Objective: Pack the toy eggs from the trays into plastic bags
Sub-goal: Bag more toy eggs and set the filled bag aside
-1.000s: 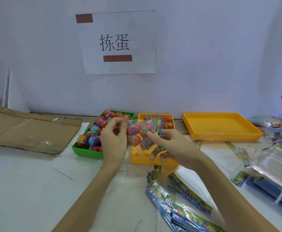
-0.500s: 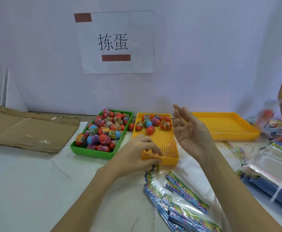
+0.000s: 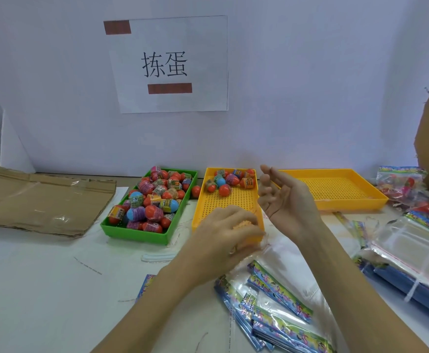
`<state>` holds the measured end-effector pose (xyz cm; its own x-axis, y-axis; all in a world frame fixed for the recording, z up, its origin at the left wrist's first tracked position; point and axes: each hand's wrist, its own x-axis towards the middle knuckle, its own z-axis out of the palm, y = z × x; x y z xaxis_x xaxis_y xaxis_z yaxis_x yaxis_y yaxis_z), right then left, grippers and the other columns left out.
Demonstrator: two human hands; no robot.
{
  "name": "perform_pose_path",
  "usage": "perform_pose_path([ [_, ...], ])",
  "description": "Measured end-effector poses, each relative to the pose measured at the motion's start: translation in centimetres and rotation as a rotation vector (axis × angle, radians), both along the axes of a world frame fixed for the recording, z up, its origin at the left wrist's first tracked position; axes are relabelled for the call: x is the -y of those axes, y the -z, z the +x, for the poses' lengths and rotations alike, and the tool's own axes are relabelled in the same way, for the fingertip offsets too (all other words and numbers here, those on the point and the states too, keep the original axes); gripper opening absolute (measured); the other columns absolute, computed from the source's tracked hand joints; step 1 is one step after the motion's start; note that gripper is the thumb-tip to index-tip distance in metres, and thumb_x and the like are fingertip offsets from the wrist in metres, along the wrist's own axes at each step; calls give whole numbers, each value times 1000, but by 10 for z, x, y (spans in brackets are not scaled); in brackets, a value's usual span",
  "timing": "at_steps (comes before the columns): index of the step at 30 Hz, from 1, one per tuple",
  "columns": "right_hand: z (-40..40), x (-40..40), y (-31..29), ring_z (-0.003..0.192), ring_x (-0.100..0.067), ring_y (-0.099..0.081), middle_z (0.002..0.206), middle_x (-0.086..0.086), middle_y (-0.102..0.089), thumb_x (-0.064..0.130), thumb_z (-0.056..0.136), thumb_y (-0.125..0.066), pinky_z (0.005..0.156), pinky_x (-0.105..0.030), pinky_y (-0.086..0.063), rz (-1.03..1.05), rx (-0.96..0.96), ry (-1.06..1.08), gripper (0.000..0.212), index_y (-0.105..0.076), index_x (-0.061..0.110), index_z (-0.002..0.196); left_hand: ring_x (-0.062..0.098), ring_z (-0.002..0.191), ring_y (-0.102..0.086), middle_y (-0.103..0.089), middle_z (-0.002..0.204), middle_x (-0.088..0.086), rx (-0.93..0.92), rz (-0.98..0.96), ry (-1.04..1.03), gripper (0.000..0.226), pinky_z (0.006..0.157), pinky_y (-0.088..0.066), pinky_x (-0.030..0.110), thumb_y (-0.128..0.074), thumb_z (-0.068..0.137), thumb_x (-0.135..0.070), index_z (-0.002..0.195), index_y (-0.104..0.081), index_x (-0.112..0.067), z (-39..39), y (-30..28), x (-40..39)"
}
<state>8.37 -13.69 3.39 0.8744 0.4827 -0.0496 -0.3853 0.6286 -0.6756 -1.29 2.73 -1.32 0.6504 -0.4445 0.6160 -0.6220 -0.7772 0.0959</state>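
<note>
Since a second ago we've let go of that filled bag we were holding up over the trays, and both hands have dropped back toward the bag pile. Now the toy eggs (image 3: pixel 149 200) mostly sit heaped in the green tray (image 3: pixel 142 234), with a smaller bunch (image 3: pixel 230 180) at the far end of the middle yellow tray (image 3: pixel 200 212) and one stray egg (image 3: pixel 196 191) on the table between the two trays. Our left hand (image 3: pixel 223 240) is down at the near edge of that yellow tray, fingers curled, touching the top of the empty plastic bags (image 3: pixel 274 301); it's blurry, so we can't tell if it's actually pinching one. Our right hand (image 3: pixel 284 202) hangs in the air just right of the same tray, palm turned left, fingers loose and holding nothing. Further right sits a bare yellow tray (image 3: pixel 335 202), then filled bags (image 3: pixel 402 184) and a stack of clear sleeves (image 3: pixel 412 253). Flat cardboard (image 3: pixel 37 200) lies off to the left, and a paper sign (image 3: pixel 168 63) is taped to the wall.
</note>
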Motion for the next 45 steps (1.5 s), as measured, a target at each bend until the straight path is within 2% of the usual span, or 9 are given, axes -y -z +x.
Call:
perform_pose_path([
  [6, 1, 0, 3, 60, -9, -51, 79, 0, -63, 19, 101, -58, 46, -16, -40, -39, 18, 12, 19, -71, 8, 107, 14, 139, -41, -58, 146, -8, -221, 97, 87, 32, 108, -29, 34, -61, 99, -57, 119, -77, -37, -8, 13, 26],
  [12, 0, 0, 2, 60, -9, -50, 78, 0, -62, 19, 102, -57, 46, -15, -40, -58, 23, 13, 19, -71, 8, 106, 22, 117, -48, -64, 125, -3, -145, 38, 25, 19, 89, -35, 35, -72, 96, -42, 100, -83, -27, -2, 13, 18],
  [17, 1, 1, 1, 60, -9, -49, 78, 0, -62, 19, 103, -56, 46, -16, -39, -93, 36, 17, 19, -71, 7, 106, 19, 112, -49, -65, 120, -3, -177, -153, -11, 16, 94, -37, 38, -67, 101, -26, 94, -73, -13, 0, 10, 9],
  [20, 2, 3, 1, 60, -9, -49, 77, -1, -63, 18, 102, -56, 46, -16, -39, -99, 42, 24, 20, -72, 6, 104, 13, 111, -50, -68, 116, -10, -220, -275, 16, 18, 98, -40, 42, -70, 99, -33, 100, -79, -18, -1, 4, 4],
  [28, 2, 3, 1, 60, -10, -50, 78, -2, -63, 17, 101, -58, 45, -18, -40, -118, 24, 45, 18, -71, 5, 106, 2, 148, -34, -56, 151, -16, -393, 62, 235, 31, 118, -23, 39, -51, 108, -46, 133, -69, -42, -16, 3, 30],
  [34, 1, 3, 1, 61, -10, -49, 77, -2, -63, 16, 101, -57, 46, -17, -40, -130, 25, 50, 18, -71, 5, 106, 9, 129, -51, -71, 131, -16, -254, 137, 185, 33, 111, -30, 31, -50, 109, -40, 126, -76, -29, -13, 3, 25],
  [37, 1, 3, 1, 61, -11, -50, 76, -2, -63, 16, 101, -58, 45, -17, -40, -137, 18, 57, 18, -71, 5, 104, 9, 111, -59, -78, 114, -11, -254, -30, 154, 26, 99, -42, 31, -62, 104, -35, 114, -81, -20, -12, 1, 19],
  [42, 3, 6, 1, 62, -12, -52, 78, -3, -64, 15, 101, -57, 47, -17, -43, -147, 24, 64, 19, -72, 4, 103, 13, 102, -70, -77, 102, -11, -424, -623, 56, 23, 89, -55, 27, -72, 94, -37, 100, -83, -18, -3, -16, -8],
  [45, 2, 5, 0, 74, -13, -70, 90, -3, -74, 23, 104, -55, 66, -21, -55, -322, 201, 53, 25, -77, 11, 104, 17, 84, -75, -79, 90, 1, -457, -979, -5, 21, 78, -58, 24, -74, 94, -40, 94, -82, -21, 0, -21, -22],
])
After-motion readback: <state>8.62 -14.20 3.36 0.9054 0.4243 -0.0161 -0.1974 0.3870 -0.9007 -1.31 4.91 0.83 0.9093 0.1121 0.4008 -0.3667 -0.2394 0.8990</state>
